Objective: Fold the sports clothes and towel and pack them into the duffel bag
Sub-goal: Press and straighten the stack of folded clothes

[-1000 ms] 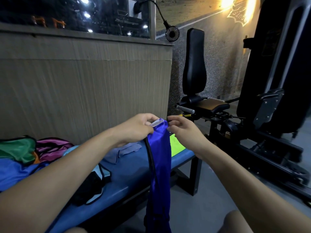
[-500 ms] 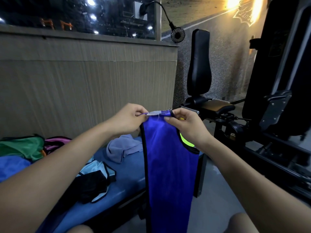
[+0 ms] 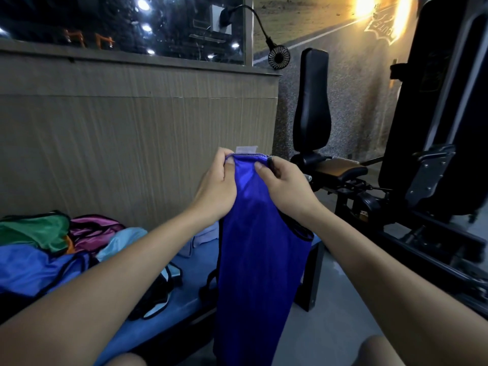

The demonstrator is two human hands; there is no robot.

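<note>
A blue sports garment (image 3: 260,265) with black trim hangs in front of me, over the front of the blue bench (image 3: 195,294). My left hand (image 3: 217,184) pinches its top hem at the left, and my right hand (image 3: 284,182) pinches the same hem at the right. A white label sticks up between them. On the bench to the left lie a green garment (image 3: 34,231), a pink one (image 3: 92,228), a light blue one (image 3: 118,240) and another blue one (image 3: 31,268). A pale folded cloth (image 3: 202,237) shows behind my left forearm. No duffel bag is in sight.
A wood-panelled wall (image 3: 132,143) runs behind the bench. A black gym machine with a padded seat (image 3: 313,101) and frame (image 3: 435,154) stands at the right. A small clip fan (image 3: 278,58) hangs above. Grey floor (image 3: 330,326) lies right of the bench. A black-and-light-blue item (image 3: 158,299) lies on the bench.
Both hands lifted the blue garment higher and shifted along its top hem. It now hangs spread rather than bunched, and the white label stands up.
</note>
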